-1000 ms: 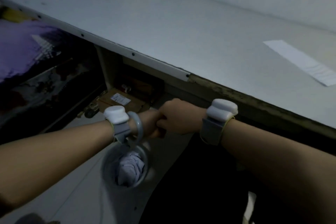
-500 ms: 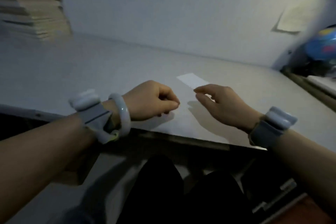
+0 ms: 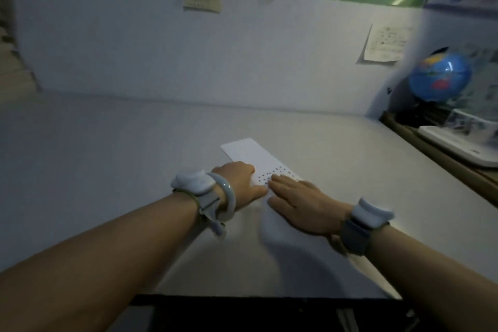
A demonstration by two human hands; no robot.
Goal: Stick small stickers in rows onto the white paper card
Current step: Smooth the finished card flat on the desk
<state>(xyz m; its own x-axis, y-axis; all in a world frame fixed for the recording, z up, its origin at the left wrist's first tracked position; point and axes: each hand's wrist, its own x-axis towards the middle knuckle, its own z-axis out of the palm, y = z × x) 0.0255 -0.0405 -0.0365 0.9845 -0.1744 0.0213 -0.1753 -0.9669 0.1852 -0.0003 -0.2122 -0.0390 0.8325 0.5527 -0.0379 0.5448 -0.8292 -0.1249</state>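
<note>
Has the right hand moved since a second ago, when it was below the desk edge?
Yes. The right hand has come up and forward over the desk and now lies flat on the white paper card, beside the left hand.

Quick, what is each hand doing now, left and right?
Left hand: fingers rest on the card; whether it pinches a sticker cannot be told.
Right hand: open, fingers flat on the card.

Both forearms are showing bare, with no sleeves. The left wrist is wearing a white rounded device [image 3: 193,183] on a grey strap, beside a pale glossy bangle [image 3: 227,198]. The right wrist is wearing a matching white device [image 3: 371,214] on a grey strap [image 3: 354,237].
</note>
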